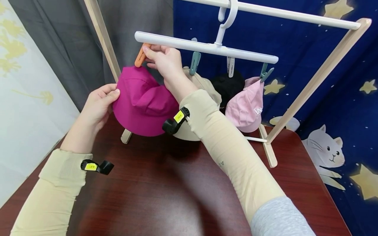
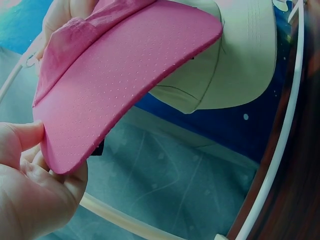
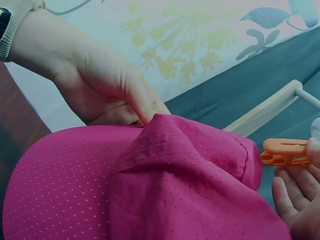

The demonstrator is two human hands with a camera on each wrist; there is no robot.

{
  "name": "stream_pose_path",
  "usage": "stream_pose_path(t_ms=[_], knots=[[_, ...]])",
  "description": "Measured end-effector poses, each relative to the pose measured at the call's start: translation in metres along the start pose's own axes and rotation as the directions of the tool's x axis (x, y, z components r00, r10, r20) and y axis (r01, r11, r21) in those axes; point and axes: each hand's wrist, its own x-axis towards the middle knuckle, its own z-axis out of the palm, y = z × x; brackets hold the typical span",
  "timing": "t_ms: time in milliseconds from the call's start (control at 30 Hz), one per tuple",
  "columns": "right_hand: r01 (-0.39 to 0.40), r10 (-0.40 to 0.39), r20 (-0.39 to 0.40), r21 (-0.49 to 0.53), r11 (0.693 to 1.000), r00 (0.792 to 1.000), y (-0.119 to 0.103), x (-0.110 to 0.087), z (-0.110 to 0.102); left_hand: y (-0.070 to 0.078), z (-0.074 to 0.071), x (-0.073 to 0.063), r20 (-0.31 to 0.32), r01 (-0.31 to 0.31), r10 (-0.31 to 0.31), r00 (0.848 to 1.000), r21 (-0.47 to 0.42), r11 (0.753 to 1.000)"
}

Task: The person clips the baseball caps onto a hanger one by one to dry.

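Observation:
A magenta cap (image 1: 144,101) hangs below the left end of a white hanger bar (image 1: 177,42). My left hand (image 1: 98,103) pinches the edge of its brim between thumb and fingers, plainly seen in the left wrist view. At the cap's top, my right hand (image 1: 168,60) pinches an orange clip (image 1: 142,55), thumb on one side and fingers behind. The clip's tip meets the cap's edge in the right wrist view; whether it bites the fabric I cannot tell. Beside it hangs a beige cap (image 1: 203,87), partly behind my right forearm.
A black cap (image 1: 228,87) and a pink cap (image 1: 246,105) hang further right, near a grey clip (image 1: 231,66) and green clips (image 1: 195,63). The hanger hooks on a white rail (image 1: 280,13) of a wooden-legged rack (image 1: 319,78) standing on a dark red table (image 1: 153,193).

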Motion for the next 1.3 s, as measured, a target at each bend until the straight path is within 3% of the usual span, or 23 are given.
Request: stream_pose_path(t_ms=[233,900,1300], knots=[[0.016,-0.016,-0.022,-0.002,1.0,1.0,0.003,-0.001,-0.002,-0.003,0.003,0.0,0.02,0.005,-0.006,1.0,0.014,1.0],[-0.005,0.006,0.024,-0.049,0.999,1.0,0.013,-0.003,-0.004,-0.004,0.007,0.002,-0.007,-0.014,0.014,1.0,-0.006,1.0],[-0.064,0.074,0.083,-0.119,0.991,0.994,0.016,-0.006,-0.008,-0.004,0.007,0.002,-0.009,-0.002,0.002,1.0,0.009,1.0]])
